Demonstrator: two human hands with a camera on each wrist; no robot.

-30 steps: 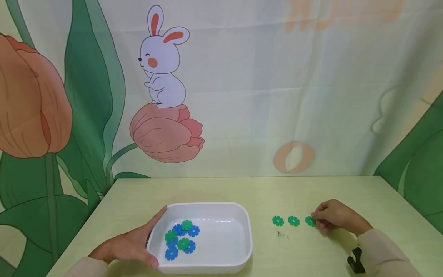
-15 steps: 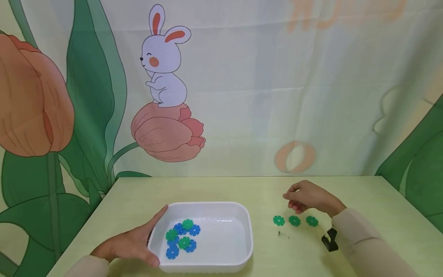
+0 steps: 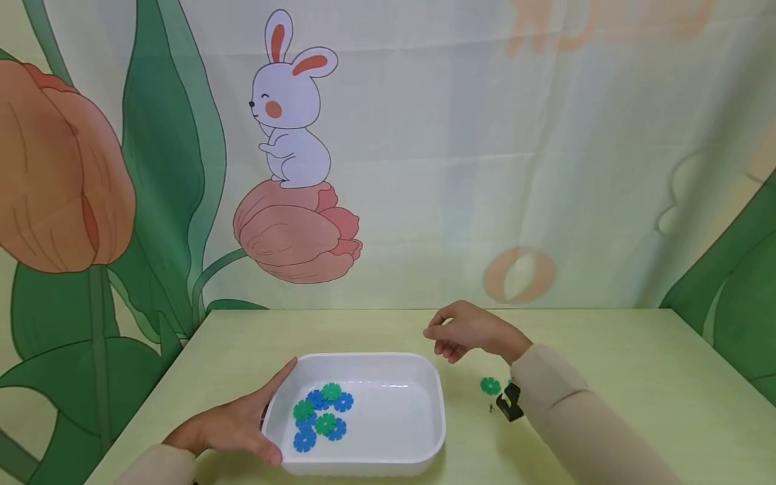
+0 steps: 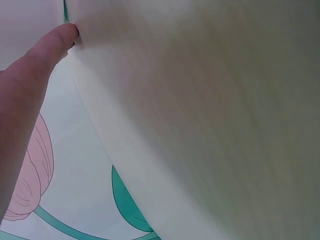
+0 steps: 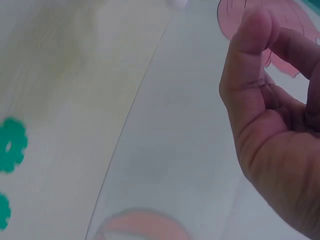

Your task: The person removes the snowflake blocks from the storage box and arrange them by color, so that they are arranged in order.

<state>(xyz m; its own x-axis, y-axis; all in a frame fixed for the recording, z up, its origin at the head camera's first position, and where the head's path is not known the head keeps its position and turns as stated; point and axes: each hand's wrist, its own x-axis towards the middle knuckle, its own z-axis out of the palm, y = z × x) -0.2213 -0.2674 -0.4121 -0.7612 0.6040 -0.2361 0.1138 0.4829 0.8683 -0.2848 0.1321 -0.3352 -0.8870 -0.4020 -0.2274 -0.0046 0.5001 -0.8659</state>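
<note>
My left hand [image 3: 233,424] rests spread on the left end of a white plastic tray [image 3: 400,468], finger at the far corner and thumb at the near one. Green and blue notched flower discs lie heaped in the tray's left half, among them a green disc [image 3: 331,391] and a blue disc [image 3: 305,440]. Above the table beyond the tray's far right corner is my right hand [image 3: 469,333]. Its thumb and forefinger tips meet with nothing seen between them, and the other fingers are curled. A green flower disc [image 3: 490,386] lies on the table below; the right forearm mostly hides the others.
A pale wood-look table [image 3: 636,377] meets a printed cloth backdrop [image 3: 412,168] at its far edge. A small dark speck [image 3: 491,408] lies near the green disc. On the right wrist sits a black clip [image 3: 510,403].
The right hand has come away from the rightmost of three green discs in a row and moved left, toward the tray. The left hand and tray have hardly moved.
</note>
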